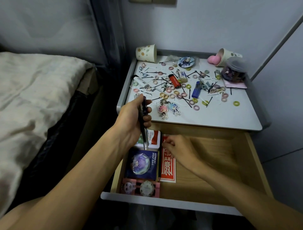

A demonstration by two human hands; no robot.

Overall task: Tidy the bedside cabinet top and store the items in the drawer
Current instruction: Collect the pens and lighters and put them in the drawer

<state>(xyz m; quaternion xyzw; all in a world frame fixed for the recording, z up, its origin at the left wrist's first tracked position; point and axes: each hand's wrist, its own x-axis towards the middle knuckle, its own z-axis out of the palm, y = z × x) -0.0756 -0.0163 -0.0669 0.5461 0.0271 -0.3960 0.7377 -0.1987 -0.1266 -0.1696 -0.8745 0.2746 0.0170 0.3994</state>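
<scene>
Storing step. Left grip (134, 118) grasps pens (145, 137) above the open drawer (213, 167). Right grip (178, 147) is curled at the red packet (168, 165); I cannot tell whether it holds it. Next, I judge: lay the pens in flat. Cabinet top (229, 115) is cluttered.

Rumpled pale duvet (32, 101) on bed (65, 139) at left, grey padded headboard (49, 24) behind, pale wall (196, 24) at back, switch plate (153, 1) at top edge
</scene>
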